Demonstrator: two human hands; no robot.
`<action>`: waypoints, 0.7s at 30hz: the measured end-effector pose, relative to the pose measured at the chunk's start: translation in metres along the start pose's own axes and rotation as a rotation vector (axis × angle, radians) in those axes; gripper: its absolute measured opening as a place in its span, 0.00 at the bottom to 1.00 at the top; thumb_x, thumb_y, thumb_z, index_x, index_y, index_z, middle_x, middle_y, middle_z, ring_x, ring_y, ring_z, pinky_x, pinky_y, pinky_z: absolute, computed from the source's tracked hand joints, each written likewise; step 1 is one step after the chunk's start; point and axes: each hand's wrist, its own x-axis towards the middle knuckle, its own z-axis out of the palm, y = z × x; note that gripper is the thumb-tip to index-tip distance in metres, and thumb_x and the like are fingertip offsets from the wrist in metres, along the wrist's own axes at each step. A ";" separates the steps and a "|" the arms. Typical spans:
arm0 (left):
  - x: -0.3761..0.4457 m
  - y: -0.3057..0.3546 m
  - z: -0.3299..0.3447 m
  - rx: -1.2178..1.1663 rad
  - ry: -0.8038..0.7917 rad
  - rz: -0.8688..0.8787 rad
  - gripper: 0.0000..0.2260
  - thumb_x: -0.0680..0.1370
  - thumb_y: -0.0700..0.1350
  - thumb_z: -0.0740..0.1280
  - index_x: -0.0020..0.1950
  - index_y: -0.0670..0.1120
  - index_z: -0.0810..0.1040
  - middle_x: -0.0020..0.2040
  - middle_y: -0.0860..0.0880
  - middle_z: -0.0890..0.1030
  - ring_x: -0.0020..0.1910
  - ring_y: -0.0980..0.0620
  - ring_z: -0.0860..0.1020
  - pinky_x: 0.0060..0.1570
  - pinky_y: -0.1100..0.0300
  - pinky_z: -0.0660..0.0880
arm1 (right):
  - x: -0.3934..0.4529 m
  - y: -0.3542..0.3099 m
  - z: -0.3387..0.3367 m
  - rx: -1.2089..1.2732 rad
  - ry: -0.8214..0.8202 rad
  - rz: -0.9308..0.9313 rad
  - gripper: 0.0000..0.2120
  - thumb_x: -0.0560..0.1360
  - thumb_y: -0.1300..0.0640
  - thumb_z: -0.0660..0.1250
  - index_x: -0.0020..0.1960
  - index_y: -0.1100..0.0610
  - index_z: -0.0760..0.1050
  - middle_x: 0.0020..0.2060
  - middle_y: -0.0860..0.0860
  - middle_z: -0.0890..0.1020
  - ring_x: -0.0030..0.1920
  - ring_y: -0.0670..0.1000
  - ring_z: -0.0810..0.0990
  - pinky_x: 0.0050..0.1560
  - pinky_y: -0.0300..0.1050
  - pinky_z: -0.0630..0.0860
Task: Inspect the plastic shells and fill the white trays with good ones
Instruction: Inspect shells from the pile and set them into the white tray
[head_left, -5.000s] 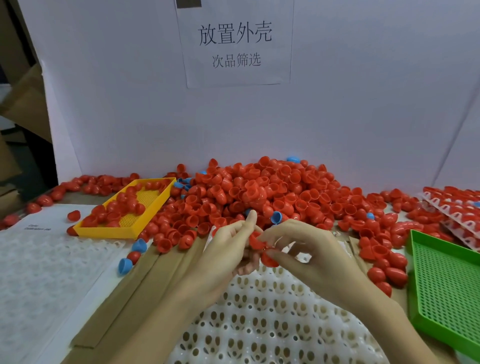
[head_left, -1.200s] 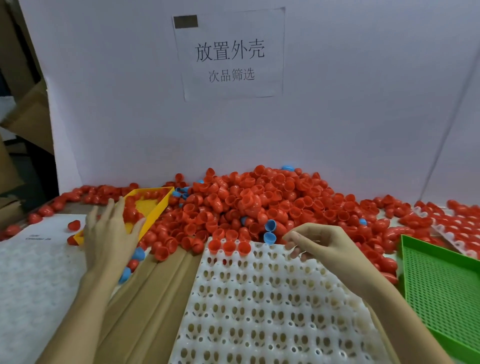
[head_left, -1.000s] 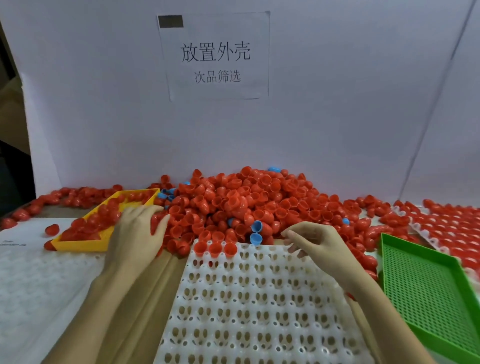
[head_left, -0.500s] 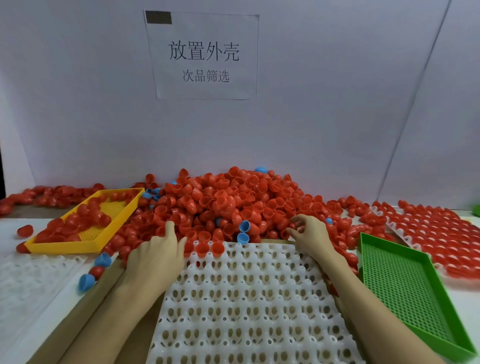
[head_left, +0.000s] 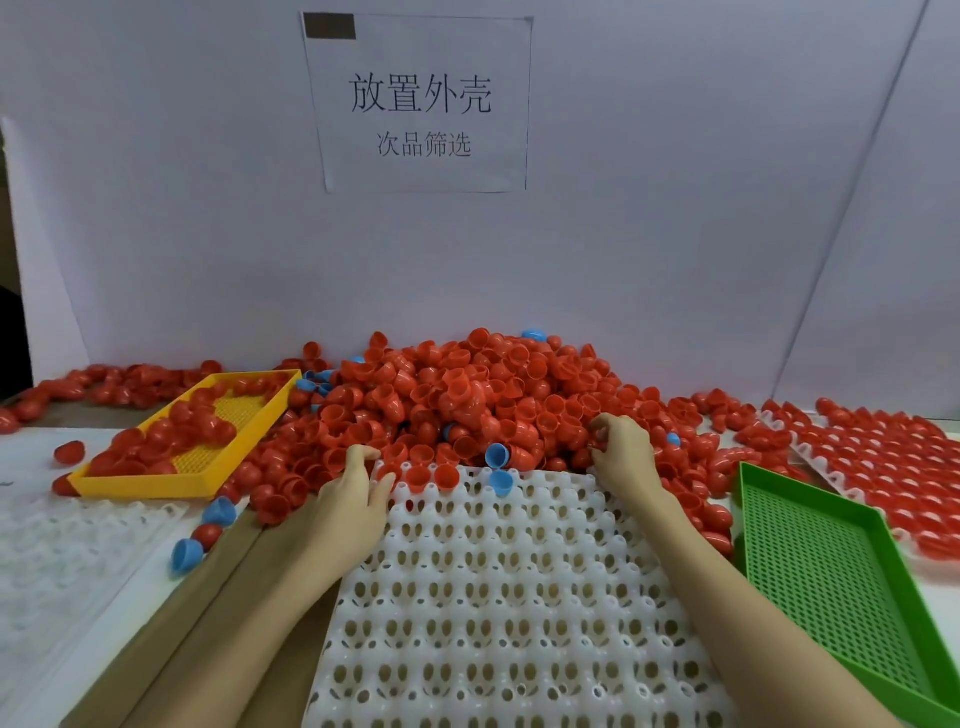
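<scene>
Both hands at the far edge of a white tray, against a heap of red shells.

The white tray lies in front of the person, its near edge cut off by the frame; three red shells and one blue shell sit in its far row. The heap of red shells rises just beyond it. The left hand rests at the tray's far left corner, fingers curled among the shells; whether it holds one cannot be told. The right hand reaches into the heap with bent fingers, its fingertips hidden, its grasp unclear. A yellow tray with red shells lies left, a green tray right, partly cut off. A filled tray far right is blurred.
</scene>
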 end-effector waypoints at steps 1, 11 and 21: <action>0.000 0.001 -0.001 0.008 -0.006 0.000 0.16 0.86 0.47 0.61 0.72 0.44 0.68 0.31 0.50 0.76 0.29 0.52 0.75 0.28 0.63 0.69 | 0.000 0.000 -0.001 0.001 -0.003 -0.008 0.17 0.78 0.69 0.68 0.65 0.61 0.79 0.60 0.58 0.79 0.60 0.58 0.79 0.59 0.49 0.77; 0.005 -0.001 -0.023 0.247 0.181 0.131 0.11 0.85 0.52 0.60 0.57 0.46 0.75 0.29 0.54 0.75 0.28 0.57 0.75 0.26 0.60 0.64 | -0.012 -0.005 -0.011 0.208 0.038 -0.034 0.05 0.81 0.55 0.70 0.51 0.55 0.82 0.43 0.47 0.83 0.44 0.45 0.81 0.44 0.34 0.75; -0.003 0.010 -0.034 0.327 0.243 0.258 0.10 0.85 0.51 0.61 0.52 0.47 0.77 0.36 0.54 0.76 0.30 0.57 0.75 0.26 0.63 0.69 | -0.025 -0.009 -0.034 0.480 -0.029 0.076 0.07 0.78 0.62 0.70 0.51 0.52 0.84 0.42 0.47 0.86 0.46 0.49 0.85 0.45 0.41 0.80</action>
